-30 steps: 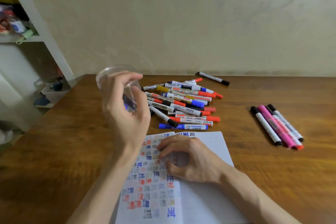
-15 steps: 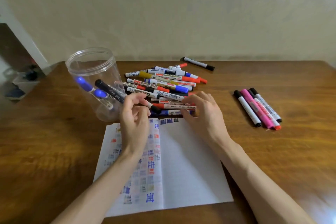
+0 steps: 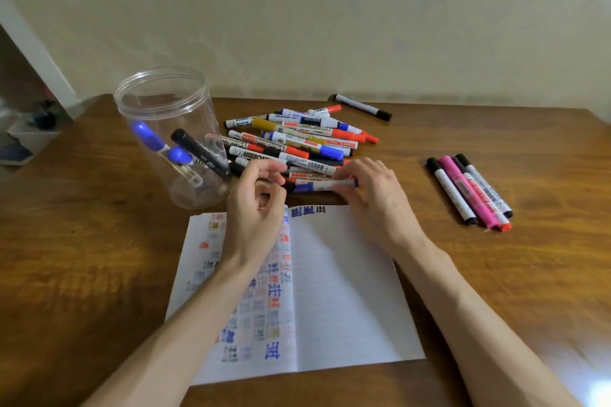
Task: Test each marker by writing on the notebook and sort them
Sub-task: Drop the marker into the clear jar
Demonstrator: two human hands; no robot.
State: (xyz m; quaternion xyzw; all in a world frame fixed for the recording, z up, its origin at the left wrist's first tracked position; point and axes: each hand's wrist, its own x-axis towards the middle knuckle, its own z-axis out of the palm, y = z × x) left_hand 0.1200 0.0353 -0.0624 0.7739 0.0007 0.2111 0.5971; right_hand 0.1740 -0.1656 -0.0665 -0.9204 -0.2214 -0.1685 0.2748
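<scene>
An open notebook (image 3: 347,291) lies in front of me, its left page full of coloured test marks. Beyond it is a pile of markers (image 3: 297,139). My right hand (image 3: 373,198) pinches a blue marker (image 3: 314,187) at the pile's near edge. My left hand (image 3: 254,211) hovers just left of that marker's cap, fingers loosely curled, with nothing clearly in them. A clear plastic jar (image 3: 155,89) stands upright to the left, holding two blue-capped markers (image 3: 158,145) and a black one (image 3: 201,152).
Several markers, black, pink and red, lie side by side at the right (image 3: 469,192). A lone black marker (image 3: 362,106) lies near the wall behind the pile. A white shelf unit (image 3: 29,129) stands past the table's left edge.
The jar was set down upright at the left and my left hand let go of it. My right hand left the notebook, reached to the pile and took hold of the blue marker.
</scene>
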